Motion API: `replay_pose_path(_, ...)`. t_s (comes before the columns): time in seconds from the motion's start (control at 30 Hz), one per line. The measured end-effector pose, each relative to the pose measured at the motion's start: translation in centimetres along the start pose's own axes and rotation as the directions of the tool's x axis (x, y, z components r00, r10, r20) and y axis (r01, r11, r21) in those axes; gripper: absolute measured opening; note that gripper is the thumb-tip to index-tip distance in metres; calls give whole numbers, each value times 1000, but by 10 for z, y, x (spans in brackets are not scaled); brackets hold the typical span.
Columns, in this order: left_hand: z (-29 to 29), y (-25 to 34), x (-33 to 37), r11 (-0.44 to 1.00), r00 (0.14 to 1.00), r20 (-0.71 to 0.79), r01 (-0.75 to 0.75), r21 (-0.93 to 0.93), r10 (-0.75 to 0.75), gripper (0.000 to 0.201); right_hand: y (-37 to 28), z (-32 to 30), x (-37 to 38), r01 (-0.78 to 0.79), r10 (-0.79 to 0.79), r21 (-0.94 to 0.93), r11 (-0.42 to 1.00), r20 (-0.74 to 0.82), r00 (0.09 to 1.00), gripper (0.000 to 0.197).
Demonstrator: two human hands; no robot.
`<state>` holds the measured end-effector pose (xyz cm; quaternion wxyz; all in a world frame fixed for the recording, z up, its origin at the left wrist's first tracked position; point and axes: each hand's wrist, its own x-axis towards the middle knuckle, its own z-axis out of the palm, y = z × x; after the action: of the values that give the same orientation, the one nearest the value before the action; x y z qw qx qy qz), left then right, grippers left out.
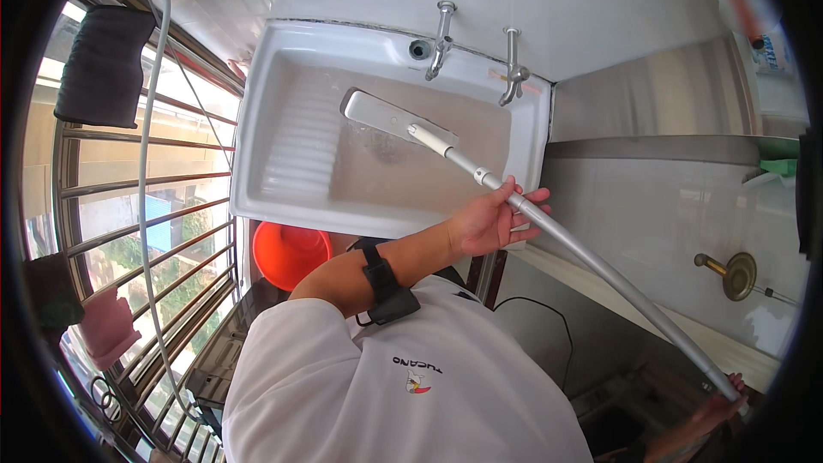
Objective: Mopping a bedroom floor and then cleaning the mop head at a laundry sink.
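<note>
A flat mop with a white head and a silver pole reaches from the sink toward the lower right. Its head sits in the cloudy water of a white sink; how deep it goes I cannot tell. My left hand supports the pole close to the head end, palm turned up, thumb on one side and fingers loosely curled past the other. Far down at the pole's end, my right hand grips it, partly dim near the picture's edge. A black band with a small box is strapped round my left arm.
Two metal taps stick out over the sink's back rim. An orange-red bucket stands below the sink's front left. Barred windows line the left, with a hose and hanging cloths. A door handle juts out at right.
</note>
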<state>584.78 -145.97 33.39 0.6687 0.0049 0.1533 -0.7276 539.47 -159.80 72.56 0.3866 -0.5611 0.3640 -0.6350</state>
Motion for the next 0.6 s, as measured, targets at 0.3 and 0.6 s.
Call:
replay_pose_path(0.3,6,-40,1,860,958,61,224,458,-282,23,137,-329,-83,131,308,-991,19,131,942,20)
replay_pose_path(0.6,10,-38,5,854,972,51,176,490,-229,23,169,-337,-77,-221,225,-794,567,-109,968,16)
